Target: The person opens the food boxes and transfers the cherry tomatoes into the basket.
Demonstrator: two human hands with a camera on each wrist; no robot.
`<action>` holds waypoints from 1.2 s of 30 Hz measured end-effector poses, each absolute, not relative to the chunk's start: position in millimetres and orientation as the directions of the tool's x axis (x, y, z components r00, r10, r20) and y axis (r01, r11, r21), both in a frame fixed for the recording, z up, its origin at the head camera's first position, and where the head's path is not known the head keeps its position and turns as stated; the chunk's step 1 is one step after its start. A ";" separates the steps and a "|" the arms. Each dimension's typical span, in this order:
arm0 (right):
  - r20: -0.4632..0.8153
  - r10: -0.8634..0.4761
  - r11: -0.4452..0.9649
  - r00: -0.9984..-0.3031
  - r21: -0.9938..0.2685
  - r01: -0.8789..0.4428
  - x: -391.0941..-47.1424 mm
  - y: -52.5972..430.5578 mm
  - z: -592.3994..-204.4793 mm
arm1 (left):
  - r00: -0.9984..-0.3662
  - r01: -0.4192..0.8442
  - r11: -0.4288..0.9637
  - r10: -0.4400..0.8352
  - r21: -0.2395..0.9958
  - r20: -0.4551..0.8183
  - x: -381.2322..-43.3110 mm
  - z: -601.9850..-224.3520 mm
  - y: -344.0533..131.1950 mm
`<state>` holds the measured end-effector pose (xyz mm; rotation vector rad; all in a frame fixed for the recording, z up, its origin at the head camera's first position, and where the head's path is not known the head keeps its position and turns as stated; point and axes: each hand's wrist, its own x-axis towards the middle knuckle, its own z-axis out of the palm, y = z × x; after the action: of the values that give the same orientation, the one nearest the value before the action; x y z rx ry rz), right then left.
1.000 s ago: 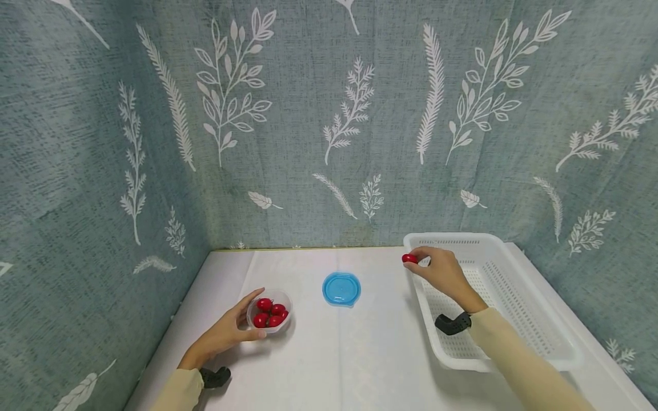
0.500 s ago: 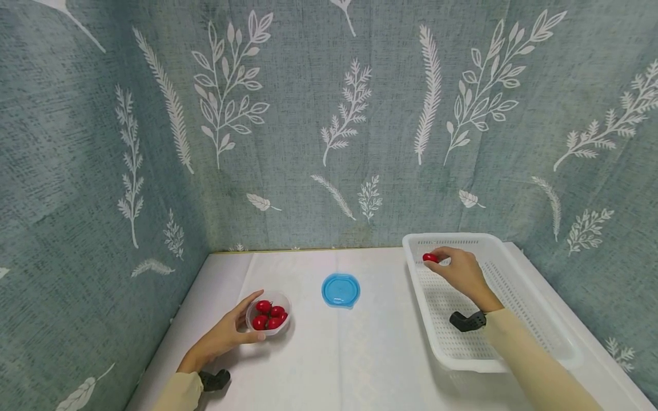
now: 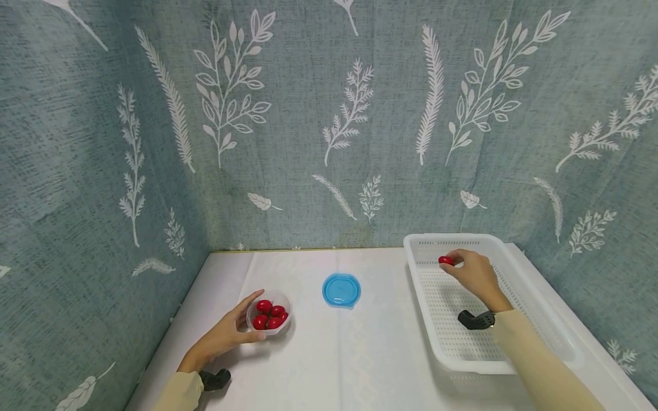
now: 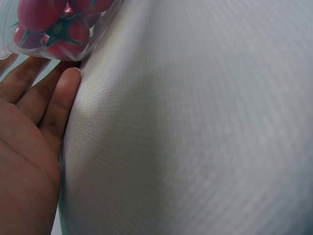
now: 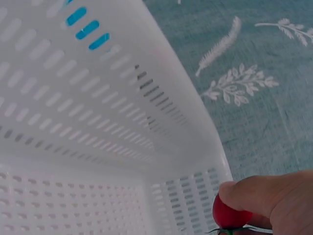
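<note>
My left hand (image 3: 231, 330) spans a small clear plastic container (image 3: 285, 299), thumb on its near side and fingers on its far side. Several red cherry tomatoes (image 3: 275, 323) with green calyxes lie inside; the left wrist view shows them through the container's wall (image 4: 93, 44). Over the far end of a white slotted plastic basket (image 3: 437, 358), my right hand (image 3: 474, 276) pinches one cherry tomato (image 3: 445, 260) between thumb and fingers. In the right wrist view this tomato (image 5: 227, 214) shows its green calyx underneath, near the basket's end wall.
A blue plastic lid (image 3: 341, 290) lies on the white-covered table (image 3: 319, 354) between the two hands. Leaf-patterned grey-green cloth (image 3: 308, 125) stands behind the table and along both sides. The basket's raised rim (image 3: 421, 308) is on the right.
My right hand has carried the cherry tomato rightward, from the basket's left rim to over its inside. The left hand and the container have stayed in place.
</note>
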<state>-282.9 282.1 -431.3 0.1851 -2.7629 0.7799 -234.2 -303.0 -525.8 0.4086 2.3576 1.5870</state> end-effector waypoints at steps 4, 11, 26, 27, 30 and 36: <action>0.271 -0.024 0.855 -0.962 -0.494 -0.161 -281.5 286.4 -433.2 | -0.923 0.081 0.365 0.379 0.928 -0.069 -234.9 -525.7 -302.4; 0.224 0.035 0.862 -0.974 -0.499 -0.084 -279.3 289.0 -432.8 | -0.924 0.079 0.360 0.378 0.929 -0.068 -234.2 -524.8 -301.9; 0.287 -0.004 0.840 -0.958 -0.519 -0.159 -278.4 279.7 -427.8 | -0.919 0.080 0.328 0.390 0.941 -0.058 -232.3 -523.2 -301.8; 0.293 -0.014 0.836 -0.956 -0.522 -0.172 -278.3 277.5 -428.1 | -0.921 0.074 0.334 0.385 0.940 -0.064 -232.1 -522.5 -301.6; 0.295 -0.045 0.823 -0.954 -0.530 -0.203 -277.9 269.4 -428.6 | -0.924 0.075 0.359 0.375 0.930 -0.070 -231.9 -521.9 -301.1; 0.306 -0.111 0.782 -0.946 -0.560 -0.273 -277.5 251.6 -426.3 | -0.924 0.067 0.348 0.375 0.935 -0.074 -231.1 -521.0 -300.1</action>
<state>-277.5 251.6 -426.3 0.2986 -2.7182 0.9123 -231.1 -300.1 -521.0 0.3952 2.3388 1.6024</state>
